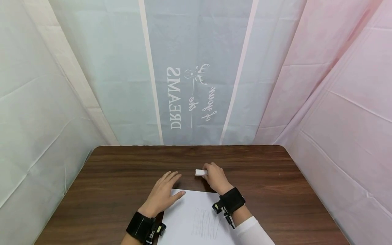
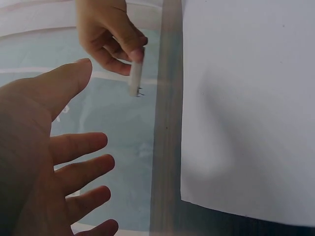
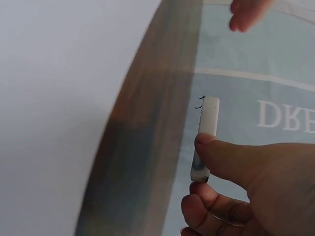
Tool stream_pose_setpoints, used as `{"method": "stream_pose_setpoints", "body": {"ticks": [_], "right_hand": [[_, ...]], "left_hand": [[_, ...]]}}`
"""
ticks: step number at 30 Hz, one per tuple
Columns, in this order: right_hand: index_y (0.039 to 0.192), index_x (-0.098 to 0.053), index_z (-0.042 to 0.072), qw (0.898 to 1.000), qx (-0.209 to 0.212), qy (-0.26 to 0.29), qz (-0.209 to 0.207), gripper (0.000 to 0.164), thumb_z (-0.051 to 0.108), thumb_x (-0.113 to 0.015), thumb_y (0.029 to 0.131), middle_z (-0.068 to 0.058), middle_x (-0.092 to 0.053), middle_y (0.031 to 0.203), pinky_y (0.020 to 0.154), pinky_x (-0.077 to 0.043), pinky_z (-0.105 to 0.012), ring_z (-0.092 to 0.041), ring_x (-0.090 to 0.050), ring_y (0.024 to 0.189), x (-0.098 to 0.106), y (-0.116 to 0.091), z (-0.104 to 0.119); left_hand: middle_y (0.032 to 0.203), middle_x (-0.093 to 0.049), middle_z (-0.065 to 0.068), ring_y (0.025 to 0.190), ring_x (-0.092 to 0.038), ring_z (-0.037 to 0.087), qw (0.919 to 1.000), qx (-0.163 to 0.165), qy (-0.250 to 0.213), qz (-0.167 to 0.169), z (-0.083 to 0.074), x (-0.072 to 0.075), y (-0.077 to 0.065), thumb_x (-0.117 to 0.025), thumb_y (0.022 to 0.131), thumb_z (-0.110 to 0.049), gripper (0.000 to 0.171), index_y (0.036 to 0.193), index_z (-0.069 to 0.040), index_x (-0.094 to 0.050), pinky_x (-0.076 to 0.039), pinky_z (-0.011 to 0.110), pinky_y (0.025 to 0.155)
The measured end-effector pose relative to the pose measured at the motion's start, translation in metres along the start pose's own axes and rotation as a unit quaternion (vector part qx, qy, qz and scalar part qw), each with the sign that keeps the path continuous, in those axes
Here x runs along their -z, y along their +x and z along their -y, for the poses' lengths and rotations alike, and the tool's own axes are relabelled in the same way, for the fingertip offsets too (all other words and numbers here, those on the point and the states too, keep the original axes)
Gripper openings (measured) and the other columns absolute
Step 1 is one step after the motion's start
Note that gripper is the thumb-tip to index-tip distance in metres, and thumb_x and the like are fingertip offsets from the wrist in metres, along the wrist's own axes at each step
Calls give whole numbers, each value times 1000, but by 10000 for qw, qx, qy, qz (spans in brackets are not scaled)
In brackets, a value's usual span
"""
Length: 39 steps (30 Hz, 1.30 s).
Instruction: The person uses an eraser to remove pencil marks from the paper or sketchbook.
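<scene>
Right hand (image 1: 216, 177) pinches a white eraser (image 1: 200, 172) between thumb and fingers, just beyond the far edge of a paper sheet (image 1: 180, 221); its gripped end is partly covered by fingers in the head view. Right wrist view: grey smudging near the thumb, small dark crumbs (image 3: 199, 104) clinging at the opposite end. Left hand (image 1: 163, 194) holds nothing, fingers straight and spread, thumb over the sheet's far left corner; contact with the paper cannot be told. Only its fingertips enter the right wrist view. Sheet lies on a brown counter (image 1: 128, 170), near edge cut off by the frame, right side hidden under the right forearm and white sleeve (image 1: 252, 231). Grey strokes (image 1: 206, 224) on it are faint, their lower extent uncertain.
</scene>
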State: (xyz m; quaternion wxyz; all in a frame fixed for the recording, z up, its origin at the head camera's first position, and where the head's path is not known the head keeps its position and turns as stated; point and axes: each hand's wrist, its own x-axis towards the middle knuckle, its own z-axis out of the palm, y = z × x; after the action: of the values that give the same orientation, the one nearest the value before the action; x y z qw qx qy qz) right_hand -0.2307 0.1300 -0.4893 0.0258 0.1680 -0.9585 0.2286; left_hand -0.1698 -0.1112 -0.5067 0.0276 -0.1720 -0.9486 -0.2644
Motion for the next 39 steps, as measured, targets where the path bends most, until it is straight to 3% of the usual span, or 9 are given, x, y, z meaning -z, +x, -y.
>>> {"method": "stream_pose_setpoints", "body": {"ticks": [8,13,26,39], "right_hand": [[112,-70,4,9995,254,112,-176,23,10,-75,90,-11,-64,98,73,-53,-36,-21,-61,82,7,-12,8],[111,-70,4,9988,367,71,-303,24,12,-76,89,-10,-64,95,76,-51,-39,-17,-57,77,10,-21,14],[110,-71,6,9984,286,338,-360,22,14,-75,90,-7,-64,98,78,-47,-36,-14,-55,82,20,-37,32],[113,-71,8,9965,513,583,-313,23,17,-74,91,-4,-63,100,76,-44,-32,-10,-50,81,28,-50,44]], "left_hand": [[154,-50,13,146,-43,36,9999,-103,49,-123,-2,0,-1,-68,95,-45,65,149,-14,-50,-38,60,116],[151,-54,11,141,-50,34,9994,-211,-19,-266,-5,2,-1,-66,97,-43,61,148,-15,-51,-41,57,115],[149,-55,13,133,-58,32,9973,-239,-354,-596,-15,9,-3,-65,99,-37,56,149,-15,-50,-53,51,103],[146,-57,13,132,-60,30,9958,-454,-253,-751,-25,15,-5,-68,97,-33,55,147,-14,-53,-54,48,102]]}}
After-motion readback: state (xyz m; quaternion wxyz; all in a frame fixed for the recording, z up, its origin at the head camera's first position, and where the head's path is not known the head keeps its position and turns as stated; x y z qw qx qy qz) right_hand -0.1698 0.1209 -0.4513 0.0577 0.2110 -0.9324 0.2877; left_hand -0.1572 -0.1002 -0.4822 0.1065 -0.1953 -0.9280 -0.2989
